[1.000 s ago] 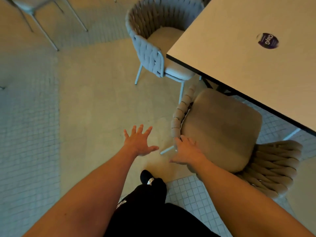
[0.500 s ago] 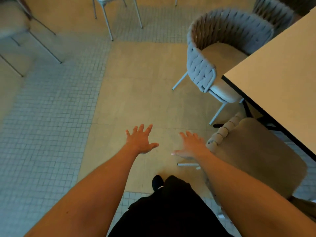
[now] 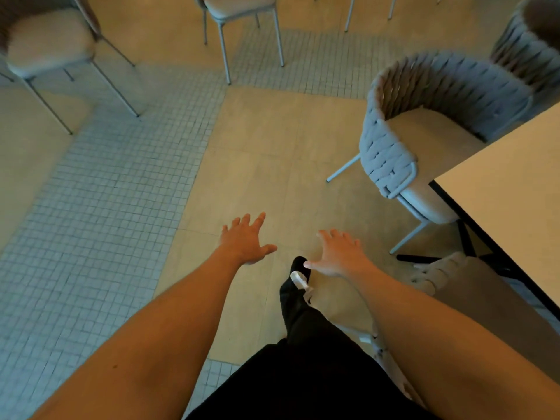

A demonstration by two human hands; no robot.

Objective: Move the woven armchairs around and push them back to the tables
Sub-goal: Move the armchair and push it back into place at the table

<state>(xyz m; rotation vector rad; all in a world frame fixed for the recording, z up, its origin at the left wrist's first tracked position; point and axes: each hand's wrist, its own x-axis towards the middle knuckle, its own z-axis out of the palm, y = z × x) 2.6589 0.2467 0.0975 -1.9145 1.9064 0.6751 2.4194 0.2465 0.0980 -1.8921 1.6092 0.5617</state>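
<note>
Gripping nothing: left hand (image 3: 245, 241) and right hand (image 3: 341, 256) both spread flat, hovering over floor (image 3: 260, 153), apparently between chairs. Sitting tucked under table (image 3: 512, 189) corner: grey woven armchair (image 3: 391, 153), seat partly beneath. Resting just beside right forearm, seemingly done: beige woven armchair (image 3: 485, 301). Stepping forward: black shoe (image 3: 298, 272).

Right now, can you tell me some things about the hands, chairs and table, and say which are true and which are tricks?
1. Both hands are spread open and hold nothing. True: left hand, right hand.
2. The grey woven armchair lies tipped over. False: it stands upright beside the pale rectangular table.
3. The right hand grips the beige cushioned armchair. False: it hangs apart from it.
4. The floor mixes small grey tiles and large tan slabs. True.
</note>
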